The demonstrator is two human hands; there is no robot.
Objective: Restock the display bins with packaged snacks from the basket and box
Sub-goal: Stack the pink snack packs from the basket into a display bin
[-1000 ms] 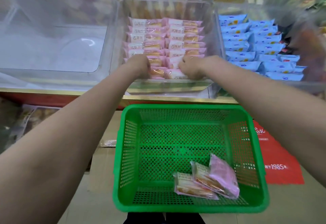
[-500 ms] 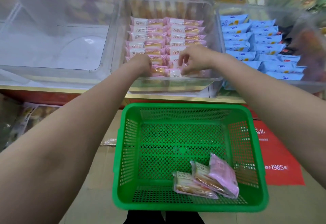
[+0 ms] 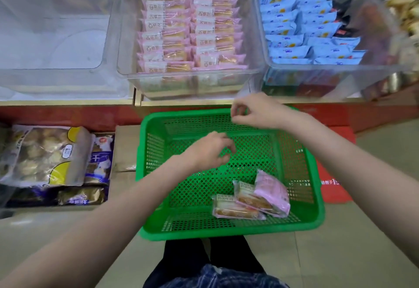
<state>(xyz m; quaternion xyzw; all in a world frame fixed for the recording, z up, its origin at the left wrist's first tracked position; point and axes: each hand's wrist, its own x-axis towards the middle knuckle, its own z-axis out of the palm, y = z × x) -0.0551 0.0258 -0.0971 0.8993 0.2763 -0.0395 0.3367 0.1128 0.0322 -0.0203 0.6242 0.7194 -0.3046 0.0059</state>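
Note:
A green mesh basket point(image 3: 156, 197) sits on the floor in front of me with three pink snack packets point(image 3: 251, 197) in its near right corner. Above it, on the shelf, a clear display bin point(image 3: 192, 81) holds two neat rows of the same pink packets point(image 3: 190, 36). My left hand point(image 3: 208, 149) hovers inside the basket over its middle, fingers loosely curled and holding nothing. My right hand point(image 3: 254, 111) hangs over the basket's far rim, thumb and forefinger nearly touching, with nothing in it.
A bin of blue packets point(image 3: 310, 27) stands to the right of the pink bin, and a clear bin point(image 3: 52, 38) to its left. Large snack bags point(image 3: 45, 156) lie in a box on the floor at the left. A red sign point(image 3: 333, 181) lies beside the basket.
Both hands have left the pink bin and come down toward the basket, the left one lower. My view has tilted downward.

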